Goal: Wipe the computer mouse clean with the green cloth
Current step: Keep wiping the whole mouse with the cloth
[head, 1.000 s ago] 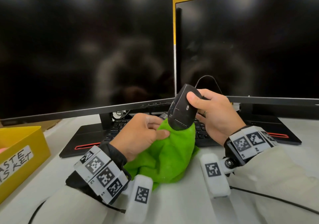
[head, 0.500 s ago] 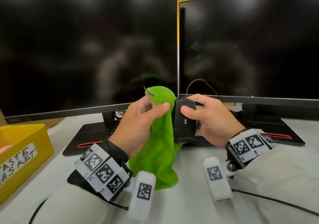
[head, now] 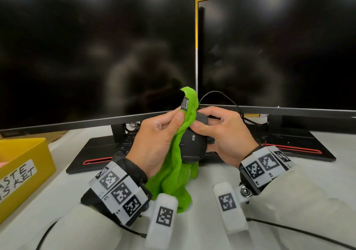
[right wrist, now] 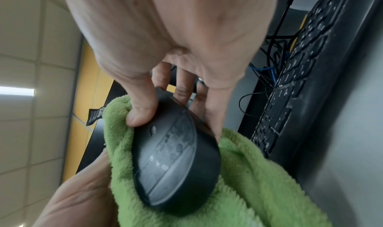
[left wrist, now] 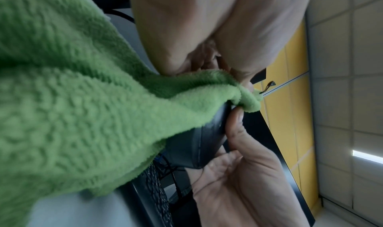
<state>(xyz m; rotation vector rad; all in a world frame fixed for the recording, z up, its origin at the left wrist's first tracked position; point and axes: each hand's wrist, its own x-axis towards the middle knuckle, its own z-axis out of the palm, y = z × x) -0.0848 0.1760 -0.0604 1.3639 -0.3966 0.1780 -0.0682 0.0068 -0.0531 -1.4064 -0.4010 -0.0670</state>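
Observation:
A black wired computer mouse (head: 193, 144) is held up above the desk with its underside towards me. My right hand (head: 221, 134) grips it, thumb on the underside and fingers behind. My left hand (head: 159, 134) pinches the green cloth (head: 173, 172) against the mouse's left side; the cloth's black tag (head: 185, 104) sticks up above my thumb. The rest of the cloth hangs down to the desk. In the right wrist view the mouse (right wrist: 176, 165) lies in the cloth (right wrist: 259, 173). In the left wrist view the cloth (left wrist: 82, 107) covers most of the mouse (left wrist: 196, 140).
Two dark monitors (head: 96, 57) (head: 279, 53) stand close behind the hands. A black keyboard (head: 127, 142) lies under them among cables. A yellow waste basket (head: 25, 169) sits at the left edge. Thin black cables run across the white desk (head: 317, 188) near my sleeves.
My left hand has lifted the cloth from below the mouse up along its left side. My right hand has turned the mouse so its underside faces me.

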